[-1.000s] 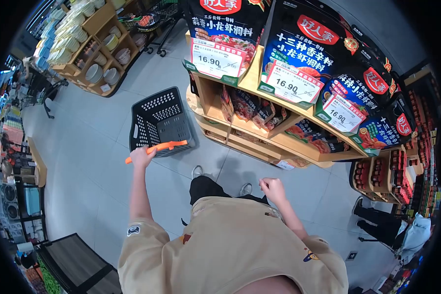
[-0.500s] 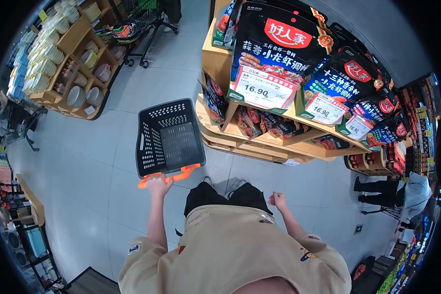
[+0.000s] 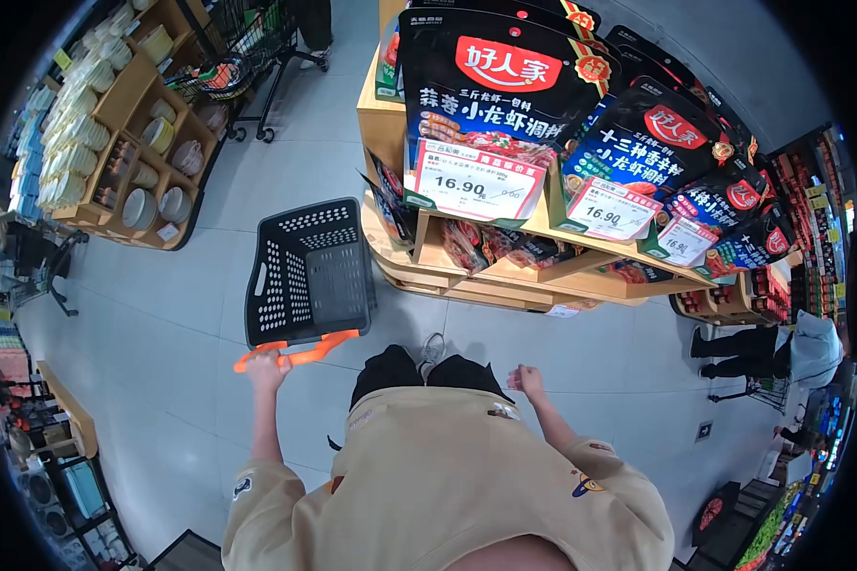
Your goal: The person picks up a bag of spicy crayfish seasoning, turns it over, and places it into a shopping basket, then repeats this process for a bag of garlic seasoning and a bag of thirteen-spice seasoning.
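My left hand (image 3: pixel 269 367) is closed around the orange handle (image 3: pixel 320 350) of a dark grey shopping basket (image 3: pixel 339 285). The basket has perforated walls, and no goods show inside it. It is to the left of my legs, beside the base of the wooden display. My right hand (image 3: pixel 527 381) hangs by my right hip with its fingers loosely curled and nothing visible in it. Nearest in front is the wooden display shelf (image 3: pixel 505 303), stacked with black seasoning pouches (image 3: pixel 486 86) behind price cards (image 3: pixel 474 181).
A wooden rack of bowls (image 3: pixel 141 205) stands at the far left, with a shopping cart (image 3: pixel 248 86) near it. Another person (image 3: pixel 781 352) with a cart is on the right. Grey tiled floor (image 3: pixel 162 314) runs between the fixtures.
The basket and my left hand have shifted left in view. The pouch display also sits further left. My feet have changed position, with one shoe now showing. My left hand keeps its hold.
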Available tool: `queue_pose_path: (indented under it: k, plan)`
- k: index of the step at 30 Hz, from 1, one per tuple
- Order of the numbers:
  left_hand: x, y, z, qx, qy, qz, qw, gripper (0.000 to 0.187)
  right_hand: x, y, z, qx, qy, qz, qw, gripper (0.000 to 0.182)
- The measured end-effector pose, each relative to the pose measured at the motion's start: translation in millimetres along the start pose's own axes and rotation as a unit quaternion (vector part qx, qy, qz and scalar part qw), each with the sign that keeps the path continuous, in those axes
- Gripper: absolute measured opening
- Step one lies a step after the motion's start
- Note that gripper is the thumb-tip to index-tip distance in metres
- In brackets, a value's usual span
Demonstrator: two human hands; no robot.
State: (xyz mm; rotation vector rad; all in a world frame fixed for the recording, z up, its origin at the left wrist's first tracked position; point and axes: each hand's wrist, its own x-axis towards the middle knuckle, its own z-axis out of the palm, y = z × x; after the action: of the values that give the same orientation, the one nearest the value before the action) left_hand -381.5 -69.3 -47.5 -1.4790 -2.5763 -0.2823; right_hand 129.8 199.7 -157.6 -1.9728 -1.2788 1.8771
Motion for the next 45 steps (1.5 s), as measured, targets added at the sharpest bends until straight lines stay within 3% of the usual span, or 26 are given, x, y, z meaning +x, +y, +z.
queue_pose_path:
  k: [4,7,14,16,18,20,22,24,26,28,31,35,38,42,45]
  plan:
    - [5,-20,-3,0.020,-0.009,-0.006,1.000,0.036,3,-67,28,-0.010,-0.068,-0.127,0.990,0.035]
    - [10,-30,-12,0.036,-0.080,-0.030,0.996,0.034,-18,-115,43,-0.024,-0.073,-0.193,0.978,0.033]
    - [6,-82,-5,-0.005,-0.043,0.014,0.999,0.026,-68,-175,75,-0.026,-0.049,-0.278,0.959,0.031]
    - [4,-84,-9,-0.007,-0.037,0.022,0.999,0.025,-89,-204,88,0.049,-0.002,-0.320,0.946,0.028]
    - [8,-80,-14,-0.030,-0.072,0.009,0.997,0.025,-115,-249,94,0.052,0.045,-0.403,0.913,0.023]
    - [8,-80,-15,-0.041,-0.053,0.021,0.998,0.026,-139,-298,93,0.059,0.108,-0.534,0.836,0.016]
    - [9,-81,-16,-0.050,-0.033,0.036,0.998,0.026,-160,-343,87,0.094,0.150,-0.575,0.799,0.012]
    - [13,-78,-20,-0.062,-0.072,-0.014,0.995,0.030,-172,-381,81,0.076,0.200,-0.629,0.747,0.015]
    - [27,-69,-28,-0.057,-0.079,-0.006,0.995,0.031,-173,-409,77,0.064,0.219,-0.646,0.728,0.022]
    - [43,-53,-34,-0.205,-0.065,-0.149,0.965,0.027,-167,-426,77,0.050,0.215,-0.645,0.732,0.032]
    - [88,-23,-52,-0.313,-0.026,-0.080,0.946,0.017,-150,-439,83,0.056,0.242,-0.608,0.754,0.040]
    - [153,35,-77,-0.499,0.002,-0.010,0.867,0.014,-128,-446,84,0.079,0.344,-0.605,0.714,0.039]
    - [203,82,-112,-0.577,0.023,0.059,0.814,0.017,-135,-447,88,0.017,0.390,-0.607,0.692,0.037]
    - [278,145,-147,-0.662,0.061,0.113,0.738,0.025,-130,-445,85,0.053,0.345,-0.603,0.717,0.032]
    - [321,185,-155,-0.650,0.062,0.149,0.743,0.029,-115,-446,71,0.083,0.267,-0.588,0.759,0.030]
